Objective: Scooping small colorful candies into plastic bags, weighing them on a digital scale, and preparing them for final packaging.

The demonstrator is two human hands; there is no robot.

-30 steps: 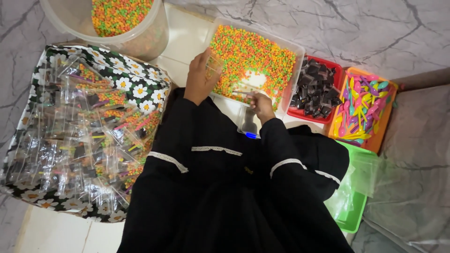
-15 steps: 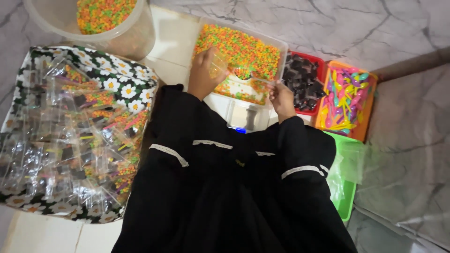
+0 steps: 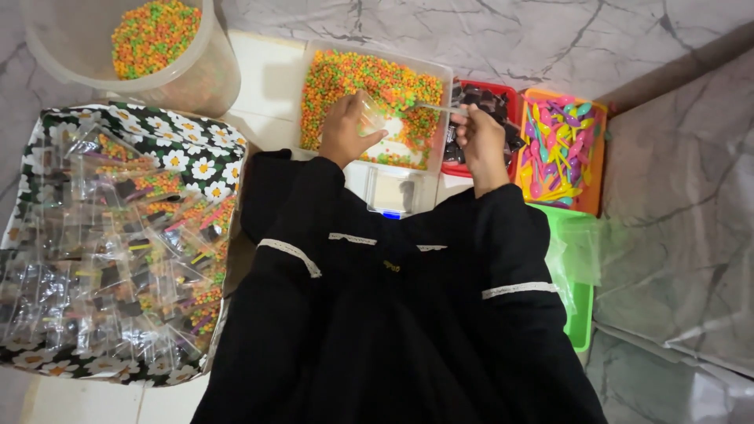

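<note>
both hands have shifted over the clear tray (image 3: 440, 78): left hand (image 3: 343, 129) grasps a small clear cup (image 3: 369, 115), right hand (image 3: 479, 140) clenched on a spoon (image 3: 440, 107); scoop level.

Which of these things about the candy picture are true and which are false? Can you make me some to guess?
1. The left hand holds a small clear cup over the clear tray of orange and green bits. True.
2. The big round tub in the corner is full of blue marbles. False: it holds orange and green bits.
3. The orange tray holds colourful little spoons. True.
4. The right hand rests in the daisy-print box. False: it is by the red tray of dark pieces.
5. The daisy-print box holds many filled clear packets. True.
</note>
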